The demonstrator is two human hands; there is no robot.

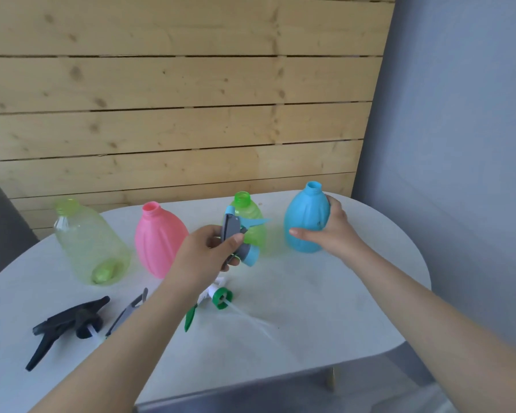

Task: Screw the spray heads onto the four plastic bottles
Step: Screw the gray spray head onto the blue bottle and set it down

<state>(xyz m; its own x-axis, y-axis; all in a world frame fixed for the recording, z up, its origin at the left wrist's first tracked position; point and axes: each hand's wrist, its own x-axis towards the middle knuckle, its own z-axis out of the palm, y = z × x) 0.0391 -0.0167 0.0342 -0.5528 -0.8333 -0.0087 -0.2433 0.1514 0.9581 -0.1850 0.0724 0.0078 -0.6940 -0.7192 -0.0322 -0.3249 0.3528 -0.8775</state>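
Four open-necked bottles stand in a row on the white table (325, 308): a pale yellow-green clear one (87, 242), a pink one (158, 239), a bright green one (252, 216) and a blue one (306, 219). My right hand (329, 226) grips the blue bottle by its right side. My left hand (209, 251) holds a grey and blue spray head (236, 236) in the air in front of the green bottle. On the table lie a black spray head (66, 323), a grey one (125, 311) partly under my left forearm, and a white and green one (218, 296).
A wooden plank wall (176, 99) rises right behind the table. A grey wall is on the right. The table's rounded edge runs close on the right and front, with a table leg (329, 380) below it.
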